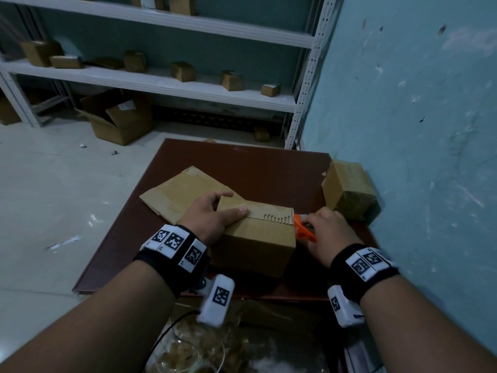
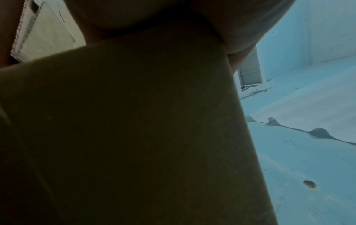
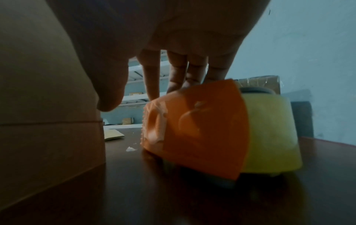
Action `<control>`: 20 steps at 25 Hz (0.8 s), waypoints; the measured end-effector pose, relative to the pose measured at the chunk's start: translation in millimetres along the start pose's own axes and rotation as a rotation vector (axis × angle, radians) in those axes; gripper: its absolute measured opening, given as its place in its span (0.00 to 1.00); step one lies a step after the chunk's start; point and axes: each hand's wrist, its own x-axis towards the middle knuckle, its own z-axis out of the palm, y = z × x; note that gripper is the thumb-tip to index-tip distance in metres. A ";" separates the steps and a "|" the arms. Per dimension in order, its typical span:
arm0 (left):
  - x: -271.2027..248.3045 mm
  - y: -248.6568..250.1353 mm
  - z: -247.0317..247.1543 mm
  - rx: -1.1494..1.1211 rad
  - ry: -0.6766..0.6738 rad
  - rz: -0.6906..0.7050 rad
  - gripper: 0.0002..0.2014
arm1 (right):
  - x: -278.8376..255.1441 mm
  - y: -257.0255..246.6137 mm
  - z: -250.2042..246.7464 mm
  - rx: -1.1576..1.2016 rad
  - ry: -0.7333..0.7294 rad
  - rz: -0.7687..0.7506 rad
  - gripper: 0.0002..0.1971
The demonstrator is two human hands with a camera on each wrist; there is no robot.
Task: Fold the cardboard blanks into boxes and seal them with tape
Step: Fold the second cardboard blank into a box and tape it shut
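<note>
A folded cardboard box [image 1: 255, 238] stands on the brown table [image 1: 269, 168], its top flaps brought together at a seam. My left hand [image 1: 228, 204] lies flat on those flaps, thumb along the seam and fingers straight. The left wrist view is filled by the box wall [image 2: 125, 121] with the palm [image 2: 144, 15] above it. Right of the box sits an orange tape dispenser [image 1: 304, 228] [image 3: 202, 124] holding a yellowish tape roll [image 3: 269, 129]. My right hand [image 1: 320, 224] hovers over it, fingers [image 3: 177, 73] touching its far top edge. The thumb hangs free, apart from it.
Flat cardboard blanks [image 1: 183, 195] lie on the table behind the left hand. A taped box [image 1: 349, 192] sits at the table's right edge against the blue wall [image 1: 416, 130]. White shelves [image 1: 161, 84] with small boxes stand beyond, and an open carton [image 1: 118, 122] is on the floor.
</note>
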 end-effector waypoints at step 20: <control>0.9 0.2 -1.3 0.008 -0.011 -0.024 0.29 | 5.9 13.6 13.4 0.089 -0.144 0.178 0.37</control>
